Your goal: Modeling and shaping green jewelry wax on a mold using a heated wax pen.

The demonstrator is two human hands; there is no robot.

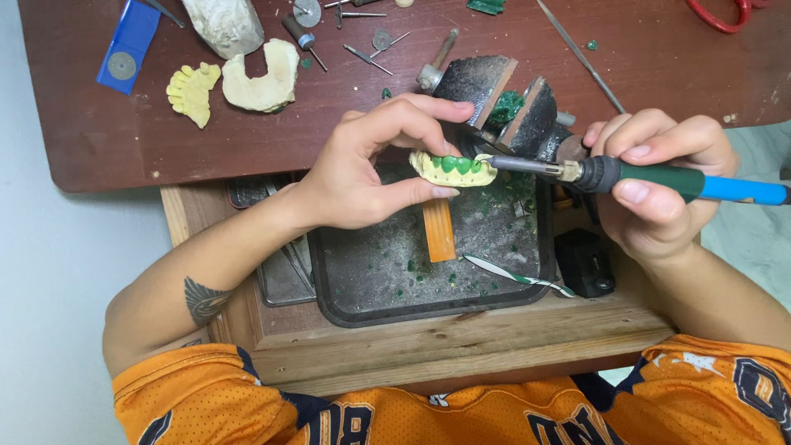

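Left hand: curled, pinching the yellow dental cast between thumb and fingertips, held above the far edge of the dark tray.
Dental cast: pale yellow, green wax teeth along its front, level, over the tray's far side.
Right hand: closed pen-style round the green-and-blue heated wax tool, right of the tray.
Tool tip: metal, touching the cast's right end.
Tray: dusted with green wax flecks; orange stick and thin spatula lying inside.
Beyond the tray: two spare plaster casts on the brown table.
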